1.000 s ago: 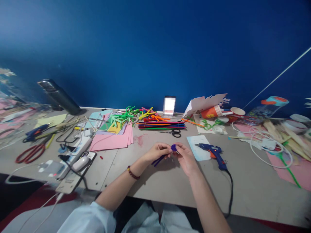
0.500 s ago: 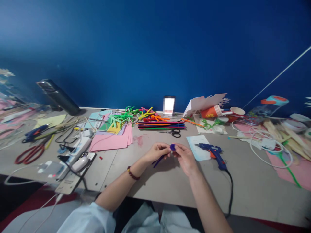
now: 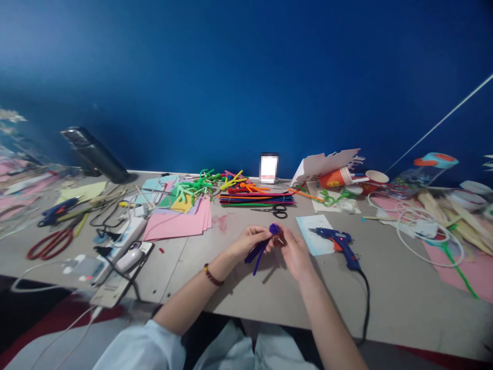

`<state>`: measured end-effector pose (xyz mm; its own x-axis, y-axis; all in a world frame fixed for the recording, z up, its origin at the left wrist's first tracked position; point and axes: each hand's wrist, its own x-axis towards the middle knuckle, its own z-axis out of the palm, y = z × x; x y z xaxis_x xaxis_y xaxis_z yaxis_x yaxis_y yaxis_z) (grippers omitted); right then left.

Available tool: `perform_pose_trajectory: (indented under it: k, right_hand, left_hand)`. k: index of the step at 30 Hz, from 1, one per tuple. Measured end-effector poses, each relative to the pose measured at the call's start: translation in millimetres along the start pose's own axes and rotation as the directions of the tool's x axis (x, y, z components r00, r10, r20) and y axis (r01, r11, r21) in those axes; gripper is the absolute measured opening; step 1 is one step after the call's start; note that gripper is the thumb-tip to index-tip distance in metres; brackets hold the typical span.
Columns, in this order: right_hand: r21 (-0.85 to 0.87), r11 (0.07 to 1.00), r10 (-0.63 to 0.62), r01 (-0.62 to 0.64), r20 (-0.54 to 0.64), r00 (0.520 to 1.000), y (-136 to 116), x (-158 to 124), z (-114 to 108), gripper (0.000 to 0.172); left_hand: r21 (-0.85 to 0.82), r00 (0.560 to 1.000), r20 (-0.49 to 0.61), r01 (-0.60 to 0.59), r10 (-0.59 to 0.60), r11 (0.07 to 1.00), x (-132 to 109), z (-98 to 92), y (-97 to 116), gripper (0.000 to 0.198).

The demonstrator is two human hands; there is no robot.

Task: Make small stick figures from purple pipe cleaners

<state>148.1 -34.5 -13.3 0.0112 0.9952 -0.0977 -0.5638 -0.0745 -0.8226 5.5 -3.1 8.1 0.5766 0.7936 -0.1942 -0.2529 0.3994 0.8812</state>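
Observation:
My left hand [image 3: 250, 241] is closed on purple pipe cleaners [image 3: 259, 254], pinched between thumb and fingers. Their loose ends hang below it toward the table. At the top they form a small round purple ball [image 3: 274, 229], which rises just above my fingertips. My right hand [image 3: 296, 250] is at the right side of the ball, its bent fingers closed around the part just under it. Exactly what its fingertips grip is partly hidden. Beyond my hands lie black-handled scissors [image 3: 279, 211] and a bundle of coloured pipe cleaners [image 3: 256, 199].
A blue glue gun [image 3: 339, 241] with a black cord lies to the right, beside light-blue paper [image 3: 316, 231]. Pink paper [image 3: 181, 226], a power strip [image 3: 123, 241] and red-handled scissors [image 3: 50, 244] are on the left. A phone [image 3: 269, 168] stands at the back wall.
The purple ball has tilted upright and now shows more above my fingers. The loose purple ends have swung down and spread. My right hand has shifted slightly down and right.

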Motion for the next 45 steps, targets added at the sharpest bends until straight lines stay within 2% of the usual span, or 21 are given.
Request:
perform_pose_trajectory:
  k: [2,5,9,14,18,21,22,23,24,26,29,32,34,37,40,43,44,45]
  right_hand:
    - [-0.005,1.0,-0.01,0.01,0.013,1.0,-1.4,0.4,1.4,0.042]
    - [-0.079,0.996,-0.03,0.028,-0.028,0.999,-1.1,1.6,2.1,0.039]
    - [-0.115,0.993,0.033,-0.037,-0.036,0.999,2.7,1.0,3.0,0.032]
    - [-0.065,0.986,0.152,-0.152,-0.006,0.988,4.9,-1.1,6.7,0.035]
    - [-0.047,0.983,0.176,-0.178,-0.046,0.983,5.3,0.2,6.3,0.037]
    - [-0.02,0.99,0.137,-0.14,-0.118,0.984,4.4,2.1,4.7,0.035]
    - [-0.007,0.993,0.115,-0.117,-0.142,0.983,3.7,2.7,4.4,0.035]
    - [0.005,0.996,0.094,-0.094,-0.162,0.982,3.0,3.1,4.2,0.035]
    - [0.013,0.997,0.076,-0.075,-0.178,0.981,2.2,3.5,4.3,0.034]
    - [0.024,0.999,0.048,-0.044,-0.199,0.979,0.7,3.8,4.7,0.033]
    - [0.03,0.999,0.019,-0.013,-0.22,0.975,-0.7,3.5,5.1,0.033]
    - [0.03,0.999,-0.009,0.016,-0.23,0.973,-0.4,3.2,3.8,0.033]
    - [0.003,0.998,-0.059,0.062,-0.254,0.965,0.8,3.2,1.5,0.032]
    - [-0.122,0.976,-0.211,0.18,-0.327,0.921,3.9,3.6,-3.8,0.03]
    - [-0.297,0.912,-0.379,0.284,-0.344,0.859,7.4,4.6,-9.5,0.026]
    - [-0.456,0.818,-0.508,0.352,-0.285,0.813,9.7,5.3,-12.9,0.022]
    - [-0.505,0.78,-0.547,0.37,-0.262,0.795,9.9,5.2,-13.3,0.022]
    - [-0.552,0.739,-0.585,0.387,-0.24,0.775,9.7,5.0,-13.2,0.021]
  left_hand:
    - [-0.086,0.999,-0.053,-0.005,0.001,0.996,3.2,-1.6,-3.1,0.034]
    - [-0.172,0.991,-0.133,-0.041,0.018,0.984,7.9,-4.2,-6.2,0.035]
    - [-0.181,0.98,-0.192,-0.094,0.059,0.979,11.7,-7.3,-8.3,0.028]
    - [-0.056,0.973,-0.206,-0.117,0.103,0.992,12.4,-9.4,-10.9,0.03]
    - [0.109,0.977,-0.153,-0.134,0.15,0.985,13.1,-14.0,-9.0,0.032]
    - [0.301,0.975,-0.129,-0.138,0.183,0.944,15.0,-23.5,-4.9,0.038]
    - [0.431,0.965,-0.146,-0.136,0.218,0.892,15.9,-27.8,-3.8,0.037]
    - [0.588,0.941,-0.17,-0.142,0.293,0.796,16.8,-32.5,-2.8,0.034]
    - [0.737,0.911,-0.157,-0.148,0.38,0.659,17.6,-37.4,-2.2,0.031]
    - [0.917,0.831,-0.14,-0.097,0.539,0.387,18.9,-47.3,-1.4,0.024]
    - [0.993,0.724,-0.112,0.058,0.681,0.102,19.7,-60.6,0.2,0.019]
    - [0.983,0.66,-0.071,0.173,0.748,-0.059,19.5,-70.7,4.1,0.022]
    - [0.968,0.635,-0.061,0.227,0.771,-0.111,19.0,-75.2,7.2,0.02]
    - [0.962,0.618,-0.047,0.239,0.785,-0.131,18.7,-76.8,10.6,0.019]
    - [0.99,0.618,-0.021,0.123,0.786,-0.07,18.2,-68.8,11.8,0.031]
    - [0.981,0.592,-0.02,-0.145,0.806,0.131,14.9,-48.2,12.5,0.02]
    - [0.948,0.575,-0.055,-0.226,0.816,0.223,12.9,-39.0,13.1,0.014]
    - [0.903,0.577,-0.093,-0.295,0.811,0.313,10.6,-29.1,13.9,0.013]
